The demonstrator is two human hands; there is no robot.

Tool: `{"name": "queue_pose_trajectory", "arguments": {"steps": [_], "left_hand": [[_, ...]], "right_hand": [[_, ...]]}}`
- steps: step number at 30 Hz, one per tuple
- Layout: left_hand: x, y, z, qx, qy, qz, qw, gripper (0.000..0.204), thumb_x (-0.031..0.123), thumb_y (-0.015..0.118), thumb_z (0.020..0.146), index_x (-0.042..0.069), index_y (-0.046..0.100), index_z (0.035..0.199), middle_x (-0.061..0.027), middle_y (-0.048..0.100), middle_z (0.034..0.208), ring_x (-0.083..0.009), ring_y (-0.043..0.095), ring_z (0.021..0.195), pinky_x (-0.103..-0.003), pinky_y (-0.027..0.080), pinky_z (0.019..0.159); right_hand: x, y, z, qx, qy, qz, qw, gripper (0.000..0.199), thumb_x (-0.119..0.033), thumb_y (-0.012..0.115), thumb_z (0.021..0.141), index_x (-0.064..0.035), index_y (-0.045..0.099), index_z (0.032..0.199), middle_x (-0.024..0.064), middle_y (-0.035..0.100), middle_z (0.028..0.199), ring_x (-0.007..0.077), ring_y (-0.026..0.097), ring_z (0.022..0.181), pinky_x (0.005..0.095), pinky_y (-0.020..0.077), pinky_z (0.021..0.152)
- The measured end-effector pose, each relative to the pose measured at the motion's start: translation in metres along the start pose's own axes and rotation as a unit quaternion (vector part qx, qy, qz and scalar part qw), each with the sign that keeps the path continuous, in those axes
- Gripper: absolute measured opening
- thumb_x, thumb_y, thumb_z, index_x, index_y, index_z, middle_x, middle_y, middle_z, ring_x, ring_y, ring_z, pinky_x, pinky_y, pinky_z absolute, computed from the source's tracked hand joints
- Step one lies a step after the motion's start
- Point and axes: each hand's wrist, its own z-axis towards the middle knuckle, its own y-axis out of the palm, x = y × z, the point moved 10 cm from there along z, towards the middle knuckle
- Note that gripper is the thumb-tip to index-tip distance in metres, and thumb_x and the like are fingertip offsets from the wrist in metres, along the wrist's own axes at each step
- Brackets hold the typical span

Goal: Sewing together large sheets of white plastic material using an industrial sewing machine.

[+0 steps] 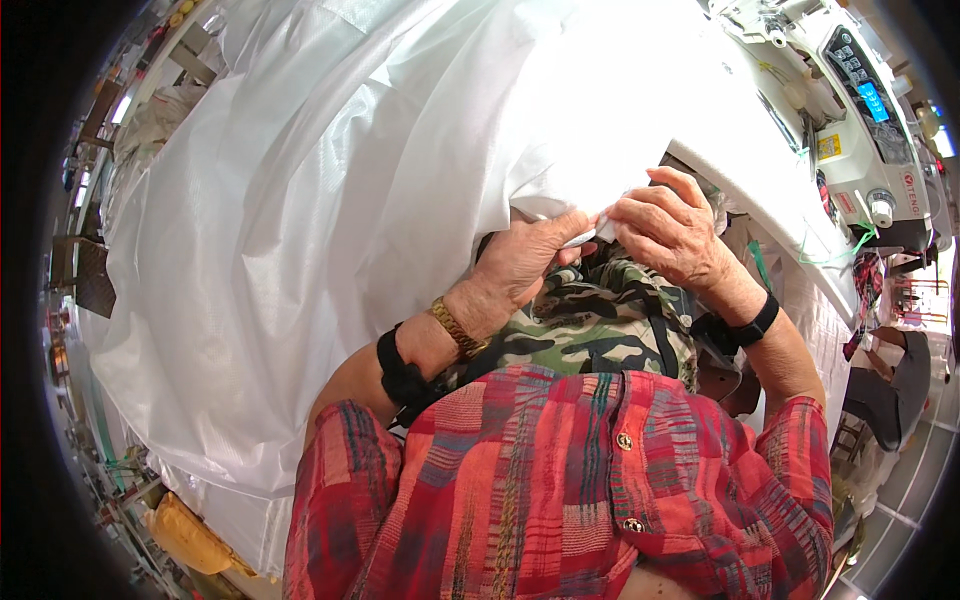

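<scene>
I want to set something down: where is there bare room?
A narrow strip of white tabletop between the right hand and sewing machine looks bare, though glare hides detail. The left is crowded with white fabric.

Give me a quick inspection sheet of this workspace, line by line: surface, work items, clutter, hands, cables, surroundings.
Surface: white table, brightly lit, with glare hiding detail.
Work items: a large white sheet of fabric, draped in loose folds; a white machine with a lit blue screen at right.
Clutter: an orange-yellow bundle at lower left; smaller items along the left rim, too blurred to name.
Hands: left hand and right hand close together, both pinching the fabric's edge.
Cables: nothing seen for certain; green thread hangs by the machine.
Surroundings: another person at far right.
</scene>
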Motion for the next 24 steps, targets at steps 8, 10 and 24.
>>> {"name": "queue_pose_trajectory", "arguments": {"steps": [8, 10, 24], "left_hand": [[0.003, 0.002, 0.000, -0.020, 0.022, 0.127, 0.991, 0.018, 0.006, 0.059, 0.096, -0.002, 0.058, 0.112, -0.0093, 0.063, 0.106, -0.0129, 0.064, 0.084, -0.028, 0.060, 0.079], [0.001, 0.001, -0.001, 0.001, 0.018, 0.105, 0.994, 0.022, 0.005, 0.059, 0.096, -0.001, 0.056, 0.116, -0.0098, 0.063, 0.110, -0.0152, 0.065, 0.090, -0.029, 0.060, 0.081], [-0.020, 0.030, -0.023, -0.095, -0.118, 0.061, 0.987, 0.021, 0.015, 0.057, 0.097, 0.001, 0.061, 0.113, -0.0066, 0.063, 0.105, -0.0136, 0.061, 0.088, -0.029, 0.054, 0.078]], "right_hand": [[0.003, -0.003, 0.013, -0.015, -0.006, -0.003, 1.000, 0.014, -0.018, 0.064, 0.078, -0.0134, 0.060, 0.091, 0.0007, 0.062, 0.101, 0.0162, 0.060, 0.096, 0.0444, 0.0444, 0.101], [0.007, 0.002, 0.017, -0.045, 0.000, 0.020, 0.999, 0.015, -0.019, 0.064, 0.078, -0.0123, 0.060, 0.091, 0.0006, 0.062, 0.102, 0.0166, 0.060, 0.099, 0.0445, 0.0442, 0.101], [0.004, 0.003, 0.008, -0.016, 0.046, -0.004, 0.999, 0.019, -0.020, 0.061, 0.080, -0.0129, 0.061, 0.097, 0.0021, 0.057, 0.101, 0.0178, 0.057, 0.099, 0.0433, 0.0412, 0.099]]}}
